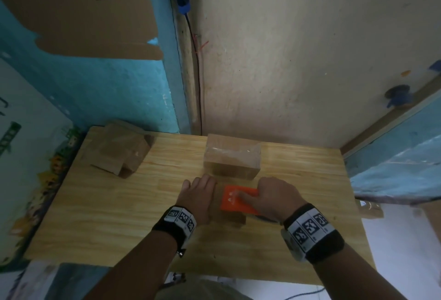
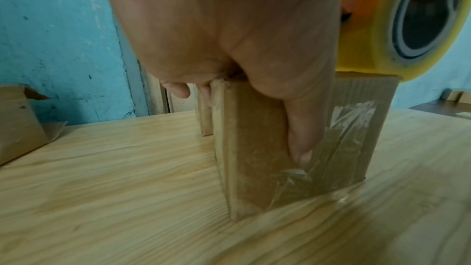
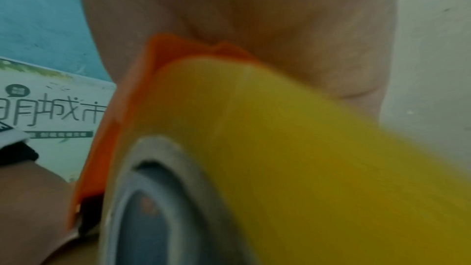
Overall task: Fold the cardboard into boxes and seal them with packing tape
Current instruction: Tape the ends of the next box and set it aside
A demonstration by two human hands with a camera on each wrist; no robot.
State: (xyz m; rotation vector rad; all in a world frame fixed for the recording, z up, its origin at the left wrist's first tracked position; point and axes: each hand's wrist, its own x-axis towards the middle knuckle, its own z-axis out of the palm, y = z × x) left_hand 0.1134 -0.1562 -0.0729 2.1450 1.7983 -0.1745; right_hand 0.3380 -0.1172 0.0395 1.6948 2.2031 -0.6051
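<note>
Cardboard is the material of the small box (image 2: 293,138) that stands on the wooden table (image 1: 119,216), near its middle, under both hands. The left hand (image 1: 199,198) holds it from above: the thumb (image 2: 300,128) presses on the near side and the other fingers curl over the far edge, so the box does not move. The right hand (image 1: 274,196) is closed around the orange tape dispenser (image 1: 235,200), which rests on top of the box with its yellow tape roll (image 2: 420,23). Clear tape already lies on the near side, wrinkled at the bottom where it reaches the table. To do this step well, I think the person should pull the dispenser straight along the seam, keep the tape tight and press it flat with the thumb, so that no more wrinkles form. I count three boxes on the table: this one, a sealed box (image 1: 231,159) just behind it, and an open box (image 1: 117,154) at the far left corner. I see one dispenser and one roll.
</note>
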